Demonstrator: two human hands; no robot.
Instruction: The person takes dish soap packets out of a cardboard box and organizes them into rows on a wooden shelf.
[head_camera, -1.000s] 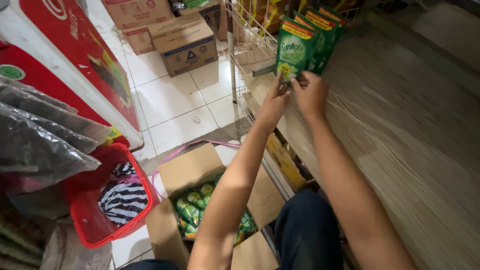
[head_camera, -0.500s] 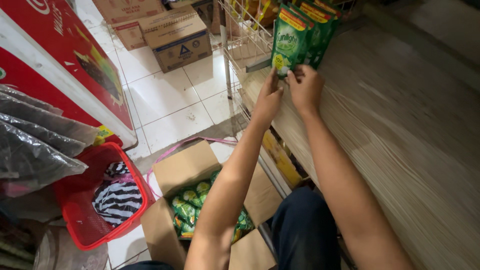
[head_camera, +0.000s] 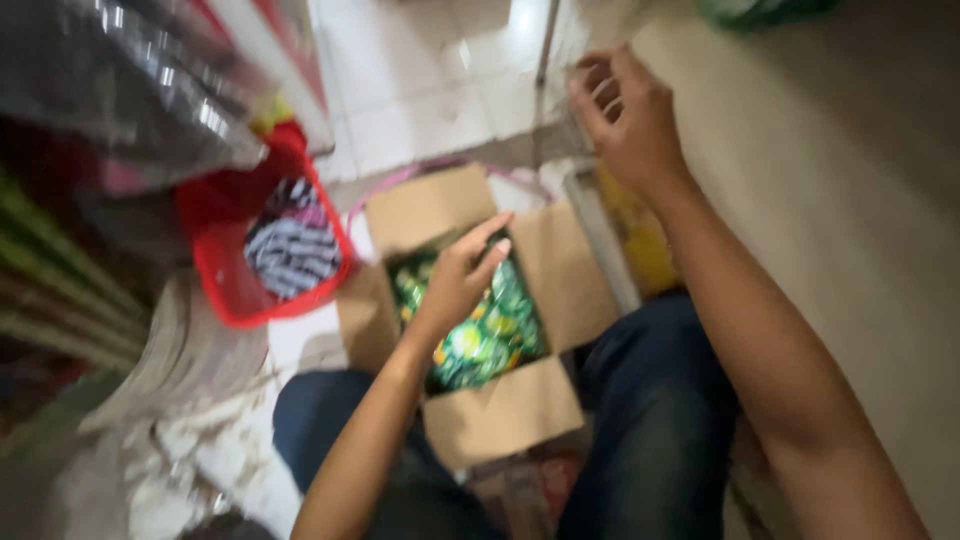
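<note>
Two hands: left hand (head_camera: 462, 278) over cardboard box (head_camera: 440, 205), right hand (head_camera: 628, 118) raised.

red basket (head_camera: 232, 262) with striped black-and-white contents | white tiled floor (head_camera: 420, 90) | wooden surface (head_camera: 860, 190)

Pretty dim indoors, whole shot smeared with motion blur; glare bounces off the white floor tiles (head_camera: 430, 90) at the far end.

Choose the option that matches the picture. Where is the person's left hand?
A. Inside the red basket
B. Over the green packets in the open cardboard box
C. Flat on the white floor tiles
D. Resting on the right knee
B: the left hand reaches down over the green packets in the open cardboard box, beside the red basket.
</note>
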